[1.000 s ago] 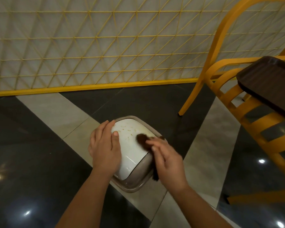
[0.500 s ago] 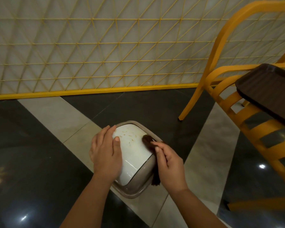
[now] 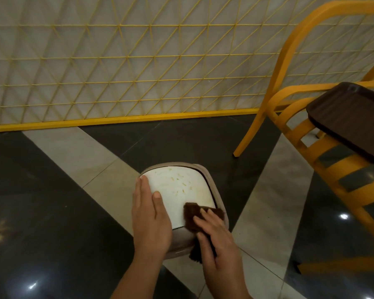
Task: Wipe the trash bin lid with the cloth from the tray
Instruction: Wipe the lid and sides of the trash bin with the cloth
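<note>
Trash bin lid [image 3: 177,190]: white domed panel in a beige frame, on the floor [image 3: 52,212] of dark and pale polished tiles. Yellowish smears and flecks visible on the far half of the white panel.

Left hand [image 3: 149,219]: laid flat on the left side of the lid, fingers [image 3: 143,186] straight and pressed together, thumb lying along the white surface. Holds nothing.

Right hand [image 3: 216,238]: presses the cloth [image 3: 192,214] onto the lid's near right corner. Fingers slightly spread, extended flat on top of the fabric; not pinching it. Cloth is dark brown, fuzzy; part lies on the white panel, part hangs over the frame edge below the hand.

Tray [image 3: 350,121]: dark brown, resting on the seat of a yellow chair [image 3: 289,61] at right, well apart from the lid.

Background: yellow lattice screen [image 3: 117,61] over a pale wall, yellow base rail at floor level
</note>
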The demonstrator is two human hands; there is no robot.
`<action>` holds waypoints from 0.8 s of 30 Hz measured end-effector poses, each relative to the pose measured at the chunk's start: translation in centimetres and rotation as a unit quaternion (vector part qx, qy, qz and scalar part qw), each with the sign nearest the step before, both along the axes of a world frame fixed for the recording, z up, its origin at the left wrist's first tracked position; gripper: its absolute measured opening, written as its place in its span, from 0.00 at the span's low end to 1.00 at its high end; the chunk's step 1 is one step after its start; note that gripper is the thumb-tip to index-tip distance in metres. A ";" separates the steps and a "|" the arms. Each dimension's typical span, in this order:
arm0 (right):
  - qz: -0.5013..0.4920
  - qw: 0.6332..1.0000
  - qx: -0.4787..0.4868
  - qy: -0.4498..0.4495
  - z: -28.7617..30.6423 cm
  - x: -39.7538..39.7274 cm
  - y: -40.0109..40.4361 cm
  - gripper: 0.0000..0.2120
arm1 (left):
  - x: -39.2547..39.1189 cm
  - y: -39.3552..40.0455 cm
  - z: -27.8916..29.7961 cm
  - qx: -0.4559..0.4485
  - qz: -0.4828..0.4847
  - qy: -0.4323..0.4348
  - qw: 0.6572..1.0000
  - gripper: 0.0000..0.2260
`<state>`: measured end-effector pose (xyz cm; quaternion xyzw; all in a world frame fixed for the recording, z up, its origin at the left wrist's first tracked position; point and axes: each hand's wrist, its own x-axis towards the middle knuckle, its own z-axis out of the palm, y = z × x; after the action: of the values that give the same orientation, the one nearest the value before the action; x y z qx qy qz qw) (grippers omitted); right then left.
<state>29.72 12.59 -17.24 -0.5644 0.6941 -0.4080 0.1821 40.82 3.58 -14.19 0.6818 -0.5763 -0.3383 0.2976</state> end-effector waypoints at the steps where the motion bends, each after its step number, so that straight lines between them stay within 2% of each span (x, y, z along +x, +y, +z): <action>1: 0.023 0.999 -0.010 0.025 0.0 0.1 0.0 0.20 | -0.1 -0.1 -0.1 -0.006 -0.002 0.005 1.000 0.24; 3: 0.078 0.995 -0.017 0.057 0.3 -0.2 -0.7 0.18 | -0.1 -0.4 -0.2 -0.009 -0.007 0.013 1.000 0.24; 5: 0.109 0.994 0.014 0.030 1.2 -0.8 -2.0 0.16 | -0.1 -0.5 -0.3 -0.005 -0.010 0.012 1.000 0.24; 6: 0.094 0.995 0.033 -0.009 1.4 -1.2 -2.5 0.15 | -0.1 -0.5 -0.3 -0.002 -0.010 0.015 1.000 0.24; 8: 0.002 0.993 0.063 -0.104 1.4 -2.1 -2.9 0.15 | -0.2 -0.5 -0.3 0.004 -0.007 0.017 1.000 0.24; 10: -0.083 0.980 0.093 -0.152 0.9 -2.7 -2.4 0.15 | -0.3 -0.5 -0.2 0.003 -0.001 0.011 1.000 0.24; 12: -0.104 0.981 0.099 -0.133 0.6 -2.1 -1.3 0.17 | -0.5 -0.5 -0.2 -0.005 -0.003 0.000 1.000 0.24; 14: -0.090 0.989 0.062 -0.095 0.5 -0.9 -0.3 0.19 | -0.5 -0.5 -0.2 -0.008 -0.005 -0.003 1.000 0.24; 18: 0.003 1.000 0.011 -0.024 1.1 -0.6 -0.8 0.15 | -0.3 -0.5 -0.2 -0.009 -0.013 0.003 1.000 0.23; 20: 0.004 0.998 0.048 -0.050 1.3 -1.9 -2.4 0.14 | -0.2 -0.6 -0.2 -0.003 -0.017 0.009 1.000 0.23; 22: -0.050 0.985 0.110 -0.124 1.6 -3.2 -3.6 0.13 | -0.2 -0.7 -0.2 0.004 -0.023 0.011 1.000 0.24; 24: -0.080 0.977 0.137 -0.141 1.2 -3.4 -3.3 0.13 | -0.2 -0.8 -0.1 0.005 -0.029 0.013 0.999 0.24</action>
<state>26.37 9.33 -16.05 -0.4132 0.7538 -0.3977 0.3207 40.61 2.81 -14.30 0.6616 -0.5906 -0.3583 0.2917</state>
